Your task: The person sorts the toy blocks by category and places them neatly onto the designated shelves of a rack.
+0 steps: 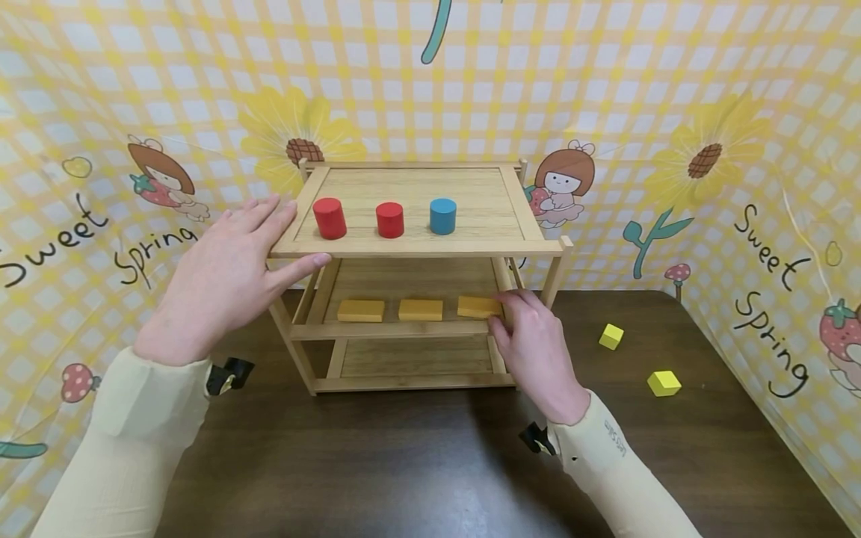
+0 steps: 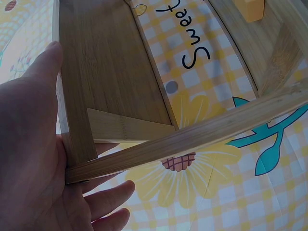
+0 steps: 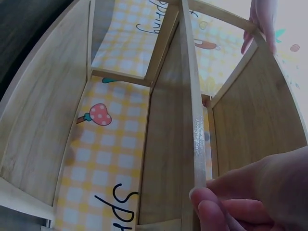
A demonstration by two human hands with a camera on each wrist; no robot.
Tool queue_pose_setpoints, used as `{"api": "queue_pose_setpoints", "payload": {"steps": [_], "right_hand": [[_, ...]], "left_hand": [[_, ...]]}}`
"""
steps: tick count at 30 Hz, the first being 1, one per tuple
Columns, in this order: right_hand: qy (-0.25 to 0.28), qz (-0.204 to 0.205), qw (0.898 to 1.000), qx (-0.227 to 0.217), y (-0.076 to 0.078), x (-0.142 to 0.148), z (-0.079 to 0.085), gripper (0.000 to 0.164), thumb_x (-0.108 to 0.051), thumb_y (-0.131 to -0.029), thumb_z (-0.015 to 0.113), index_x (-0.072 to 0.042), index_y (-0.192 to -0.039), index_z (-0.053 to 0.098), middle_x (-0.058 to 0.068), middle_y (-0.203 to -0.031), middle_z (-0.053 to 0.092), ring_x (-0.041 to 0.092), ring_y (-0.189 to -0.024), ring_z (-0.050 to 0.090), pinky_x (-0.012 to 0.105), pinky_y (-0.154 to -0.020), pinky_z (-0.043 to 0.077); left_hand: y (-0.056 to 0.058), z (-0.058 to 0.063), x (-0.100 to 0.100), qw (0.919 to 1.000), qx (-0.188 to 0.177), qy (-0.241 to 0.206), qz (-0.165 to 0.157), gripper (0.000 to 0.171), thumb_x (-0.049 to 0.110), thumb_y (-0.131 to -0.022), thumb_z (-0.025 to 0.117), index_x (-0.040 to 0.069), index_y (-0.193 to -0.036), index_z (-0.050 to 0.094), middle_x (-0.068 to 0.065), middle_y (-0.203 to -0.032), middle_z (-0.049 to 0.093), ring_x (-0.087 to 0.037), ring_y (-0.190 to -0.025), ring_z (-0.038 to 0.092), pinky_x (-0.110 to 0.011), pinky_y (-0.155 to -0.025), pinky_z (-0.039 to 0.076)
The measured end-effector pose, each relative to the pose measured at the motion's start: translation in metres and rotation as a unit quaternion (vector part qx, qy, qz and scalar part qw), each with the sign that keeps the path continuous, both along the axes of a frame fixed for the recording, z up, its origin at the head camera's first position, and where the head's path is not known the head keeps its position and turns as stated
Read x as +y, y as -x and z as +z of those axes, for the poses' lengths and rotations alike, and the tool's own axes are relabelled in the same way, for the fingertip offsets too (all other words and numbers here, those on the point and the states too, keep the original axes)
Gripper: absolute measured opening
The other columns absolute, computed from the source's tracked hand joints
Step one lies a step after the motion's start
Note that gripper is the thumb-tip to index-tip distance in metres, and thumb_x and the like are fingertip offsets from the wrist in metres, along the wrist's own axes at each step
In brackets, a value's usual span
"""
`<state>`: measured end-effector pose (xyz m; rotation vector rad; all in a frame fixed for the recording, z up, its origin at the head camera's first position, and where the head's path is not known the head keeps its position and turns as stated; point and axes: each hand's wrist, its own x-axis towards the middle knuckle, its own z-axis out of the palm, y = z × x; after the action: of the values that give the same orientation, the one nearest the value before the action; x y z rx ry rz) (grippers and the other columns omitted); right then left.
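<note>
A three-tier wooden shelf rack [image 1: 430, 329] stands on the table. My left hand [image 1: 225, 273] rests against its upper left front corner, with the thumb along the front edge and the fingers fairly straight at the side. On the middle tier lie three flat orange-yellow wooden blocks, a left block [image 1: 360, 311], a middle block [image 1: 420, 310] and a right block [image 1: 476, 307]. My right hand [image 1: 538, 347] pinches the right block at its right end. In the right wrist view, my right hand [image 3: 250, 192] is at the tier's front edge and hides that block.
On the top tier stand a larger red cylinder [image 1: 329, 219], a smaller red cylinder [image 1: 390, 220] and a blue cylinder [image 1: 442, 217]. Two yellow cubes, a farther cube [image 1: 610, 336] and a nearer cube [image 1: 664, 383], lie on the dark table [image 1: 377, 463] to the right. Checked cloth [image 1: 430, 97] surrounds the table.
</note>
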<state>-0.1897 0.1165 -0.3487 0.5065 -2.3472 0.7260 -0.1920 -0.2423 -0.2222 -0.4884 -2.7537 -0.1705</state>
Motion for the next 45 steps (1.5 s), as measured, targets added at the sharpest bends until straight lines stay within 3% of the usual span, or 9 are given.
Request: {"api": "queue_pose_setpoints", "payload": {"steps": [3,10,18,23,28,34,38,45], "right_hand": [[0.001,0.001,1.0,0.007,-0.001,0.001,0.0,0.022,-0.003,-0.089,0.075,0.003,-0.111,0.073,0.013,-0.109,0.069,0.028,-0.093,0.068,0.045,-0.074,0.06],[0.042,0.017,0.999,0.027,-0.016,0.006,0.009,0.027,-0.003,-0.087,0.079,-0.002,-0.114,0.073,0.008,-0.107,0.068,0.011,-0.061,0.064,0.029,-0.056,0.057],[0.106,0.01,0.989,0.104,-0.029,0.024,0.028,0.032,-0.002,-0.082,0.085,-0.002,-0.112,0.074,0.009,-0.099,0.069,0.014,-0.065,0.066,0.022,-0.062,0.057],[0.144,-0.009,0.981,0.127,-0.031,0.038,0.039,0.035,-0.006,-0.084,0.084,-0.002,-0.116,0.073,0.009,-0.102,0.07,0.017,-0.074,0.07,0.014,-0.07,0.053],[0.178,-0.015,0.974,0.14,-0.026,0.049,0.045,0.036,-0.006,-0.084,0.084,-0.002,-0.118,0.073,0.008,-0.107,0.071,0.019,-0.083,0.068,0.015,-0.075,0.053],[0.191,-0.013,0.974,0.121,-0.017,0.057,0.043,0.035,-0.01,-0.085,0.084,-0.004,-0.118,0.074,0.008,-0.107,0.071,0.024,-0.083,0.07,0.013,-0.076,0.053],[0.191,-0.024,0.976,0.098,-0.009,0.067,0.036,0.03,-0.014,-0.09,0.08,-0.005,-0.118,0.075,0.007,-0.106,0.072,0.02,-0.082,0.07,0.013,-0.075,0.053],[0.171,-0.06,0.983,-0.001,0.004,0.088,0.016,0.031,-0.028,-0.098,0.071,-0.006,-0.118,0.074,0.002,-0.107,0.071,0.012,-0.083,0.069,0.016,-0.073,0.052]], "left_hand": [[0.0,0.0,0.0,1.0,0.002,0.0,-0.001,0.09,0.069,-0.099,0.046,0.004,-0.16,0.031,-0.019,-0.163,0.028,-0.043,-0.15,0.021,-0.053,-0.123,0.011],[0.0,0.0,0.0,1.0,0.001,-0.001,0.0,0.09,0.068,-0.099,0.046,0.005,-0.16,0.031,-0.019,-0.164,0.027,-0.043,-0.15,0.021,-0.053,-0.123,0.011],[-0.001,0.0,0.001,1.0,0.003,-0.002,-0.002,0.089,0.068,-0.099,0.046,0.004,-0.159,0.032,-0.019,-0.164,0.027,-0.042,-0.15,0.021,-0.053,-0.123,0.011],[-0.001,0.0,0.001,1.0,0.005,-0.003,-0.004,0.089,0.068,-0.099,0.047,0.003,-0.159,0.032,-0.019,-0.163,0.028,-0.043,-0.149,0.021,-0.053,-0.123,0.011],[-0.001,-0.001,0.001,1.0,0.005,-0.004,-0.002,0.089,0.067,-0.099,0.048,0.003,-0.159,0.032,-0.02,-0.163,0.028,-0.043,-0.15,0.021,-0.054,-0.122,0.011],[-0.001,0.0,0.0,1.0,0.004,-0.006,-0.001,0.089,0.067,-0.099,0.048,0.003,-0.159,0.032,-0.02,-0.164,0.027,-0.042,-0.15,0.02,-0.053,-0.123,0.01],[-0.001,0.0,0.0,1.0,0.004,-0.006,-0.002,0.089,0.067,-0.099,0.048,0.003,-0.159,0.031,-0.02,-0.164,0.027,-0.041,-0.15,0.02,-0.053,-0.123,0.01],[-0.002,0.0,0.001,1.0,0.002,-0.008,0.0,0.089,0.067,-0.099,0.047,0.003,-0.16,0.03,-0.02,-0.164,0.027,-0.041,-0.15,0.02,-0.053,-0.123,0.011]]}}
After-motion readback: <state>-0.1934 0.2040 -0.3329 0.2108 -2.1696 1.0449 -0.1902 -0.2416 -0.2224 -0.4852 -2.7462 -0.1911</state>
